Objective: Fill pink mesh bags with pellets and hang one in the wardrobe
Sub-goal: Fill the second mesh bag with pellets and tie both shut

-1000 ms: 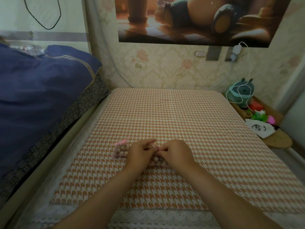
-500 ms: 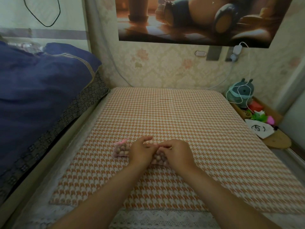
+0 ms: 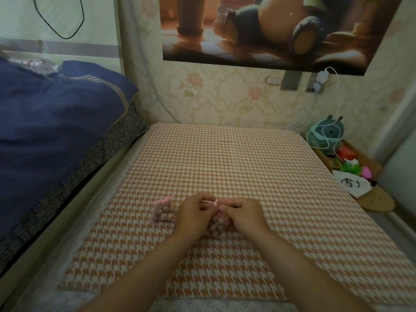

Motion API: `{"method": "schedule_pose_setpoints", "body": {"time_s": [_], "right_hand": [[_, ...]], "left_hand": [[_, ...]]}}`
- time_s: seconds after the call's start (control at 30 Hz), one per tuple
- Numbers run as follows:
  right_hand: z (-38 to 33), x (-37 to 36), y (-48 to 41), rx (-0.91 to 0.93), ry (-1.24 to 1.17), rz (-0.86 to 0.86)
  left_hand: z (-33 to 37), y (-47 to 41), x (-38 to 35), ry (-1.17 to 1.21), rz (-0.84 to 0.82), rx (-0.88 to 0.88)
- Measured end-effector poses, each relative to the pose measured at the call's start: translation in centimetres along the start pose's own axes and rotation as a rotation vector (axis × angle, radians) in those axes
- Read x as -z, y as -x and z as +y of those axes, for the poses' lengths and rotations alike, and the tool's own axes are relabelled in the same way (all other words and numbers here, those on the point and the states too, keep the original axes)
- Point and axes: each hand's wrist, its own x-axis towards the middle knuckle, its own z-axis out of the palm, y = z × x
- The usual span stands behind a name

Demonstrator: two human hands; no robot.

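- The left hand and right hand meet over a pellet-filled pink mesh bag, with fingers curled, each pinching the pink drawstring at its neck
- That bag lies on the houndstooth-covered worktop, near its front edge
- A second filled bag lies just beside the left hand

— What sort of place is this?
— A bedroom in a home. At the left of the frame lies a bed with a rumpled navy duvet.
— What else says so?
— Floral wallpaper along the back wall, a cartoon poster at the top, a white charger plugged in below its right corner, a teal plush toy at the right edge, and a houndstooth cover with lace trim in the middle.
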Motion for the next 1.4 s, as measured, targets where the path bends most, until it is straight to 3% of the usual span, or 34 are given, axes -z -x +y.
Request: {"method": "schedule_pose_setpoints", "body": {"time_s": [0.1, 0.33, 0.57, 0.73, 0.8, 0.97, 1.17, 1.4], "right_hand": [[-0.1, 0.4, -0.1, 0.015, 0.037, -0.047], [-0.7, 1.1, 0.2, 0.24, 0.291, -0.1], [-0.8, 0.7, 0.3, 0.03, 0.029, -0.021], [-1.3, 1.1, 0.8, -0.123, -0.068, -0.058], [-1.5, 1.8, 0.8, -0.028, 0.026, -0.112], [-1.4, 3.0, 0.6, 0.417, 0.585, -0.251], [-1.7, 2.8, 0.2, 0.453, 0.437, -0.241], [-1.7, 3.1, 0.0, 0.333, 0.259, -0.297]], "left_hand": [[-0.2, -0.1, 0.0, -0.084, -0.011, -0.007], [0.4, 0.0, 0.5, -0.26, -0.061, -0.098], [-0.3, 0.2, -0.3, 0.052, -0.012, 0.089], [-0.8, 0.4, -0.9, 0.071, 0.02, 0.092], [-0.8, 0.5, -0.9, 0.056, 0.035, 0.085], [-0.5, 0.7, -0.8, -0.017, 0.011, 0.029], [0.3, 1.0, -0.3, -0.014, -0.11, -0.092], [0.4, 1.2, 0.0, 0.094, -0.13, -0.021]]}}
